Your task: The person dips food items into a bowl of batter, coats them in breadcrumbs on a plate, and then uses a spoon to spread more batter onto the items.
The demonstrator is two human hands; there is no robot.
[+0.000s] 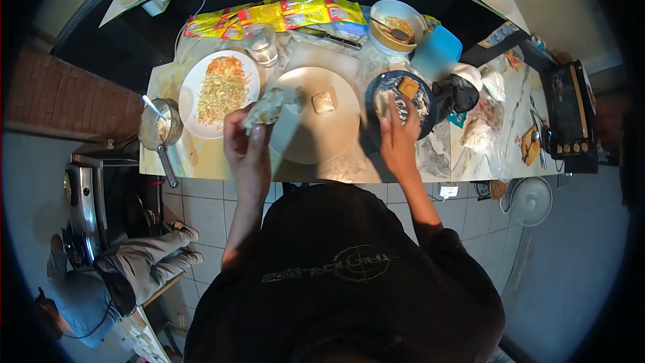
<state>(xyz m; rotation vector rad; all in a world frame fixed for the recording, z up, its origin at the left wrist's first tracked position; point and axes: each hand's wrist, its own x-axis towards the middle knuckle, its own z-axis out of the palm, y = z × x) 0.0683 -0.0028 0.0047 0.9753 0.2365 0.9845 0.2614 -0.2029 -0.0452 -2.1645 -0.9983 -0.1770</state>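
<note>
My left hand [248, 138] grips a pale, flat, translucent wrapper-like piece [272, 109] with whitish-green bits on it, over the left edge of a large cream plate [302, 148]. A small square wrapped piece [324, 102] lies on that plate. At the right, my right hand [401, 138] has its fingers spread over a dark blue plate [376, 87] smeared with white flour or paste. A small brown square piece [408, 87] sits on the dark plate just beyond my fingertips. Whether my right fingers touch the white stuff is unclear.
A white plate [195, 81] of shredded orange and pale green food, a small pan [176, 124], a glass [261, 46], yellow packets [295, 13], a knife [336, 39], a bowl [376, 23], a blue cup [437, 52] and plastic bags [480, 131] surround the plates. Another person [101, 289] is at lower left.
</note>
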